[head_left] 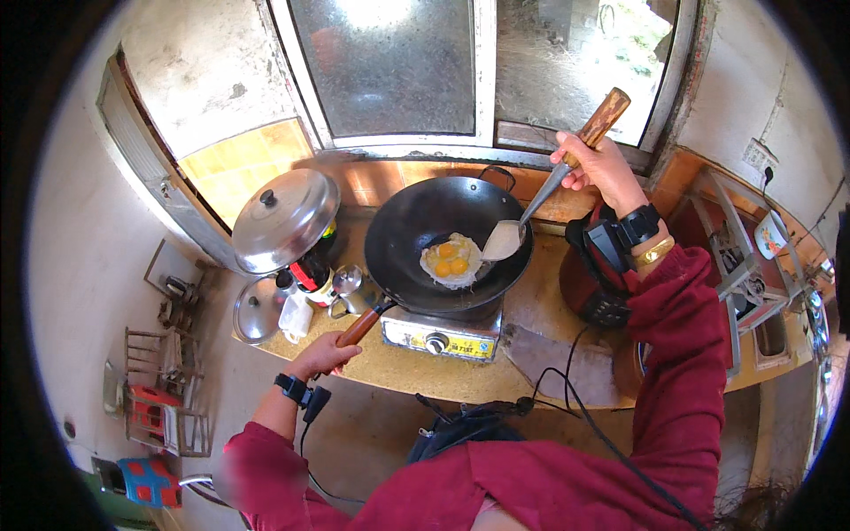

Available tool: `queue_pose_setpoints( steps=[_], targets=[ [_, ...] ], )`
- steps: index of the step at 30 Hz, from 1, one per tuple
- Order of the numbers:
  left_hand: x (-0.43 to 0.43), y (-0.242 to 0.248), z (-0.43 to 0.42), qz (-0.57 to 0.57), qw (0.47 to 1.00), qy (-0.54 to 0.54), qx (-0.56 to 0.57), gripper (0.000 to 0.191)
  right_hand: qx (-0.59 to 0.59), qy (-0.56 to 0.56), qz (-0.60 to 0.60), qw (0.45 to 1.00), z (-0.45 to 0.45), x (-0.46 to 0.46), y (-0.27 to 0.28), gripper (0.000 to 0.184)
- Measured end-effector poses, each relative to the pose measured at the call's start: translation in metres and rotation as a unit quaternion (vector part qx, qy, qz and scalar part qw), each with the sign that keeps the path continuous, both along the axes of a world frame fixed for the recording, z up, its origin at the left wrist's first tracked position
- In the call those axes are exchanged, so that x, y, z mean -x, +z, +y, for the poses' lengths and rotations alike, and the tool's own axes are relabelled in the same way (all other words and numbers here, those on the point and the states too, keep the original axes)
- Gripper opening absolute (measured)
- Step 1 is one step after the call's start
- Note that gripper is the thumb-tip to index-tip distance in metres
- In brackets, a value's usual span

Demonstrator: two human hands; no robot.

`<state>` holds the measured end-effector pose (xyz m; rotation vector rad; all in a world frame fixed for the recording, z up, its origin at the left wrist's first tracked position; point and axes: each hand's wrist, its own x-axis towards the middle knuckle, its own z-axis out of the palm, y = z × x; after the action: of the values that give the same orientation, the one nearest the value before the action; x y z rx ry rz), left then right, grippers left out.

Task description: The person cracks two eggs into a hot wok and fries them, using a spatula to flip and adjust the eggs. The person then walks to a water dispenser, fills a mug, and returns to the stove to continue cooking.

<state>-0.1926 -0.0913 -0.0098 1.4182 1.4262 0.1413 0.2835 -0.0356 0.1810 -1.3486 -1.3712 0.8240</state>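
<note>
A black wok (425,206) stands on a gas stove (458,335) in front of me. Several eggs (453,260) lie together in it, yolks whole, with whitish edges. My left hand (327,353) grips the wok's wooden handle (358,328). Up at the right, my right hand (597,162) holds a metal spatula (503,240) by its thick wooden handle. The spatula's blade is inside the wok, beside the right edge of the eggs; whether it touches them I cannot tell.
Left of the wok are a large metal lid (287,219), dark bottles (311,271), a metal mug (352,292), a white plastic container (296,317) and a smaller lid (257,310). A dark red electric cooker (597,279) stands right, its cable crossing the counter (425,372). A window (398,73) is behind.
</note>
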Motion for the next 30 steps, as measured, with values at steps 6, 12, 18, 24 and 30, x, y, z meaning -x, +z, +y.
queue_pose_setpoints(
  steps=[6,12,18,24,30],
  targets=[
    [0.006,-0.028,-0.007,-0.007,0.998,-0.007,-0.059,0.037,0.007,-0.034,-0.041,0.999,-0.018,0.017,0.003,0.036],
    [0.011,-0.049,-0.010,-0.022,0.994,-0.011,-0.104,0.037,0.017,-0.038,-0.062,0.997,-0.025,0.033,-0.001,0.034],
    [0.010,-0.034,-0.003,-0.008,0.994,-0.023,-0.109,0.038,0.016,-0.039,-0.062,0.997,-0.023,0.039,-0.008,0.035],
    [0.002,-0.013,-0.003,0.031,0.992,-0.027,-0.116,0.039,0.017,-0.025,-0.069,0.997,-0.006,0.041,-0.015,0.035],
    [-0.005,0.000,-0.003,0.041,0.993,-0.021,-0.105,0.040,0.028,0.004,-0.078,0.997,0.015,0.039,-0.019,0.034]
  ],
)
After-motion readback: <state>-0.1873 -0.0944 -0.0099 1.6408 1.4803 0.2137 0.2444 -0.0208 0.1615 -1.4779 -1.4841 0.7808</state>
